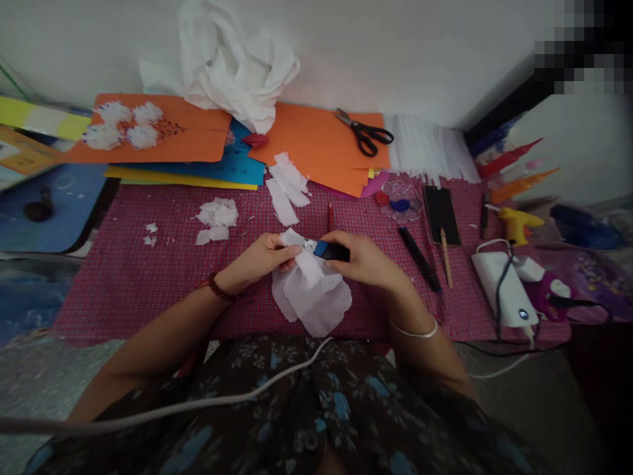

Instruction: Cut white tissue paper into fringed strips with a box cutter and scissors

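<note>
My left hand [264, 258] pinches the top of a folded bunch of white tissue paper [311, 297] that hangs over the red checked cloth [148, 277]. My right hand [363, 258] is closed round a small blue and black tool [330, 250], possibly a stapler, pressed against the top of the tissue. The two hands meet at the middle of the cloth.
White tissue scraps [216, 218] and strips [287, 185] lie behind the hands. Orange card sheets [316, 142], black scissors [364, 134], crumpled white tissue [232, 63], a paint palette [400, 200], pens [419, 257], a yellow glue gun [514, 223] and a white power bank [502, 287] surround them.
</note>
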A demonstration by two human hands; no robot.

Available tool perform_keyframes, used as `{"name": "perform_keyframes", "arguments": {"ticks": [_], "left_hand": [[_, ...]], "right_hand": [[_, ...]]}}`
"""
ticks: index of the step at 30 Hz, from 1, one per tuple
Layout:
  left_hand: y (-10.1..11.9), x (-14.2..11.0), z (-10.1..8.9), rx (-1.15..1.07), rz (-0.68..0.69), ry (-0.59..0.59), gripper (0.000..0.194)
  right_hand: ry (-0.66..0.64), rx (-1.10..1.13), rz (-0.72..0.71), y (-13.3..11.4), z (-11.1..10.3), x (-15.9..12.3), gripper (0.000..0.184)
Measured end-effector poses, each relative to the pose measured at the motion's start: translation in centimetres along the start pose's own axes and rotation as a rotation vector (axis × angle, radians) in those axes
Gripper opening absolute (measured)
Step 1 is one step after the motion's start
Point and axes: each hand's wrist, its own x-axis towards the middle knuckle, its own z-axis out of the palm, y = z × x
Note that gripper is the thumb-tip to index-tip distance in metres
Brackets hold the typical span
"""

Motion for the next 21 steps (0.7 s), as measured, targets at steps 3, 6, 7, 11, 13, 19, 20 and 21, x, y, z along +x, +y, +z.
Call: {"name": "perform_keyframes", "arguments": {"ticks": [3, 6, 7, 11, 13, 19, 20, 21], "left_hand": [[0.0, 0.0, -0.2, 0.004, 0.028, 0.013, 0.035], [-0.1, 0.1, -0.5, 0.005, 0.049, 0.027, 0.033], [-0.1, 0.1, -0.5, 0.008, 0.053, 0.026, 0.033], [-0.1, 0.0, -0.3, 0.041, 0.046, -0.003, 0.036], [-0.1, 0.0, -0.2, 0.041, 0.038, -0.023, 0.037], [-0.3, 0.1, -0.2, 0.009, 0.034, -0.035, 0.036], [-0.3, 0.1, -0.3, 0.005, 0.039, -0.036, 0.036], [-0.3, 0.0, -0.3, 0.004, 0.045, -0.037, 0.036]], "right_hand": [[0.007, 0.0, 0.004, 0.4, -0.4, -0.1, 0.033], [0.014, 0.0, 0.004, 0.7, -0.8, -0.2, 0.035], [0.011, 0.003, 0.004, 0.7, -0.9, -0.2, 0.035], [-0.019, 0.024, 0.004, 0.5, -0.5, -0.1, 0.034], [-0.03, 0.034, 0.001, 0.4, -0.2, 0.0, 0.034], [0.023, 0.028, 0.013, 1.1, -0.7, 0.0, 0.034], [0.044, 0.013, 0.024, 1.2, -0.8, 0.0, 0.033], [0.068, -0.008, 0.039, 1.4, -1.0, 0.0, 0.032]]}}
